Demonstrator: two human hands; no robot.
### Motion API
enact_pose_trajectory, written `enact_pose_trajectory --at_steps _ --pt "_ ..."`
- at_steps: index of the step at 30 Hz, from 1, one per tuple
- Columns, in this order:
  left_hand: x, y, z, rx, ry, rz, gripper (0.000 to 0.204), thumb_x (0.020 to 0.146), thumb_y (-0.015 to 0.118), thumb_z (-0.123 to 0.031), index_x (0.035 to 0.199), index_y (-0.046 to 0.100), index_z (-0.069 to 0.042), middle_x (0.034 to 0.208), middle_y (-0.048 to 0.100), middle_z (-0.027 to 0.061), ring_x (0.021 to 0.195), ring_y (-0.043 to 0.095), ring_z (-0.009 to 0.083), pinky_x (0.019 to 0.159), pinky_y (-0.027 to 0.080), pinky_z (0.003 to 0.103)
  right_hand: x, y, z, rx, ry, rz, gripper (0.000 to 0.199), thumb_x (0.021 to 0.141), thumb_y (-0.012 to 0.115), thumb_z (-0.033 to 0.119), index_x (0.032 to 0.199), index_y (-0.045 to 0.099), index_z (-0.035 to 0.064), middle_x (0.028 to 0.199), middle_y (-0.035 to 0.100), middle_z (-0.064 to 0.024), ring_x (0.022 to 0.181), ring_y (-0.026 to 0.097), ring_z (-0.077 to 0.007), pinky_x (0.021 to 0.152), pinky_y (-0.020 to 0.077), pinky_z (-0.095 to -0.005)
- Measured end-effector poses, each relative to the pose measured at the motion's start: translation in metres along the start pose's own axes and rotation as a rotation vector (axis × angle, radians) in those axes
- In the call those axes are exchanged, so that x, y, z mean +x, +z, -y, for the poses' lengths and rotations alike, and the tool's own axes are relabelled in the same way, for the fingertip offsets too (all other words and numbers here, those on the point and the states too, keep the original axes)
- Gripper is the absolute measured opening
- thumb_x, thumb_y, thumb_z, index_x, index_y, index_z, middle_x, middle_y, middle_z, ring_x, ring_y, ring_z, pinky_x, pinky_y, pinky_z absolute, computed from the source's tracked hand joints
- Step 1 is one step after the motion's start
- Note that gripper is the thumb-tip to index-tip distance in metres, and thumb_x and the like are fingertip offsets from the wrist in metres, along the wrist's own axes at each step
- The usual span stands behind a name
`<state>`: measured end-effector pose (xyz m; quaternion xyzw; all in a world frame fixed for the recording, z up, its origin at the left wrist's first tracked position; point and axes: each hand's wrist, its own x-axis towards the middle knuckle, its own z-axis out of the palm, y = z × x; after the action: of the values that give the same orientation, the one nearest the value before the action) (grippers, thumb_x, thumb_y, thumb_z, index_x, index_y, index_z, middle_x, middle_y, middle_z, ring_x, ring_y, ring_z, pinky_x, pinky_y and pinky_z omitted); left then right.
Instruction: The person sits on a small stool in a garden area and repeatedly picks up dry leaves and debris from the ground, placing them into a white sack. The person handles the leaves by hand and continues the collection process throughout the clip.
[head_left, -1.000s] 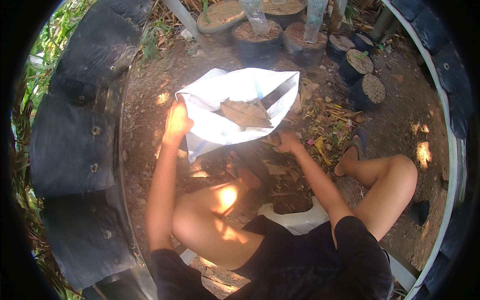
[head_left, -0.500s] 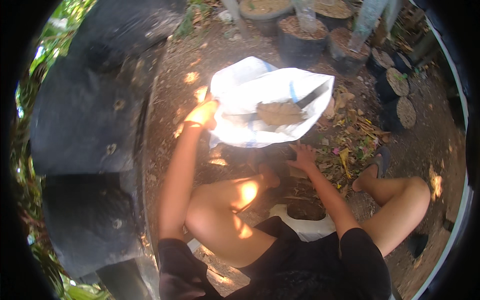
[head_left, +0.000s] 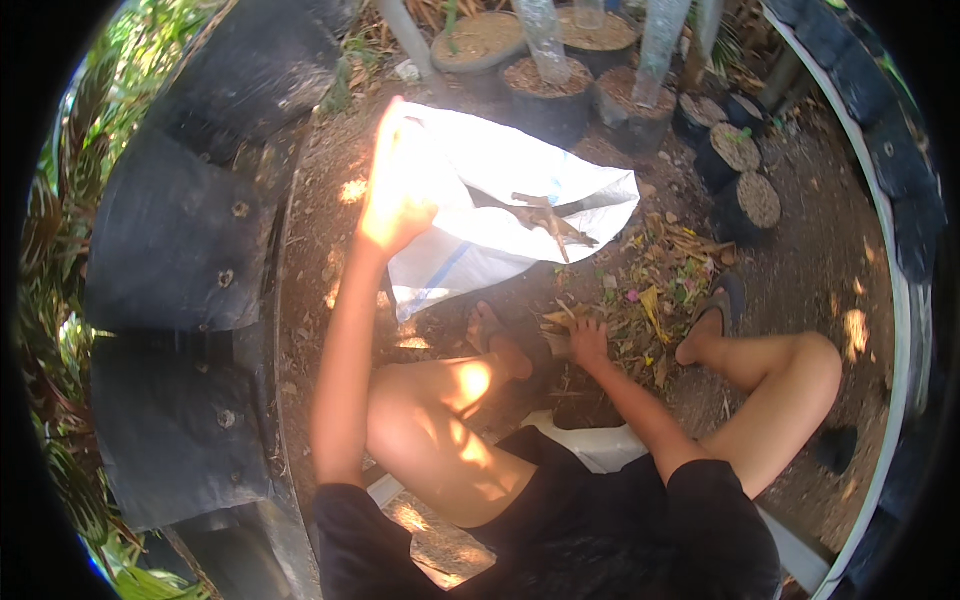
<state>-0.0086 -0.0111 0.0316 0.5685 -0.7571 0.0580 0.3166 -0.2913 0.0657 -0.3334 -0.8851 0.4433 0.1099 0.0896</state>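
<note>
The left hand (head_left: 397, 208), washed out by sun, is closed on the rim of a white sack (head_left: 490, 238) at the sack's 9 o'clock side. The right hand (head_left: 588, 347) is at 4 o'clock from the centre of view, low over the ground, palm down with its fingers partly spread at some dry leaves; whether it grips any, I cannot tell. The sack sits at 12 o'clock, its mouth gaping toward the wearer, the thin fabric creased, glossy and marked with a faint blue stripe; it slumps to a pointed corner at its 3 o'clock end. Inside the mouth rests a brown, curled, brittle-looking leaf (head_left: 548, 220). At 3 o'clock lies loose leaf litter (head_left: 655, 300), crisp and tan with yellow and pink bits, on bare soil. A pale, smooth plastic piece (head_left: 600, 447) with a curved cutout is at 5 o'clock. Round black pots (head_left: 548, 118) filled with coarse brown matter stand from 12 to 2 o'clock, and black sheeting (head_left: 175, 240) with small holes hangs at 9 o'clock.
</note>
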Motion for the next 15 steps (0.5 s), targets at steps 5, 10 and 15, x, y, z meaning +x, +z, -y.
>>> enact_pose_trajectory --at_steps 5,10,15 --pt "-0.009 -0.003 0.001 0.089 -0.304 0.177 0.077 0.051 0.055 0.005 0.125 0.033 0.006 0.137 0.021 0.0222 0.127 0.023 0.0343 0.104 0.025 0.032 -0.008 -0.023 -0.018 0.067 -0.021 0.117 0.063 0.067 0.069 0.017 0.122 0.04 0.0074 0.125 0.036 -0.0094 0.113 0.036 -0.027 0.091 0.0291 -0.0453" --pt "-0.031 -0.002 0.033 0.193 -0.342 0.43 0.071 0.048 0.056 0.006 0.118 0.042 0.009 0.133 0.029 0.024 0.124 0.031 0.0332 0.101 0.029 0.032 0.007 -0.046 -0.019 0.063 -0.06 0.172 0.086 0.059 0.077 0.024 0.129 0.029 0.0077 0.135 0.024 -0.0094 0.12 0.029 -0.0278 0.094 0.0256 -0.0468" --pt "-0.047 0.0 0.047 0.02 -0.556 0.813 0.054 0.048 0.066 -0.002 0.1 0.057 0.009 0.111 0.054 0.0213 0.105 0.052 0.0275 0.09 0.04 0.031 0.025 -0.023 -0.018 0.046 -0.135 0.192 0.078 0.058 0.077 0.028 0.124 0.039 0.0063 0.13 0.032 -0.011 0.116 0.032 -0.0286 0.091 0.0276 -0.0494"
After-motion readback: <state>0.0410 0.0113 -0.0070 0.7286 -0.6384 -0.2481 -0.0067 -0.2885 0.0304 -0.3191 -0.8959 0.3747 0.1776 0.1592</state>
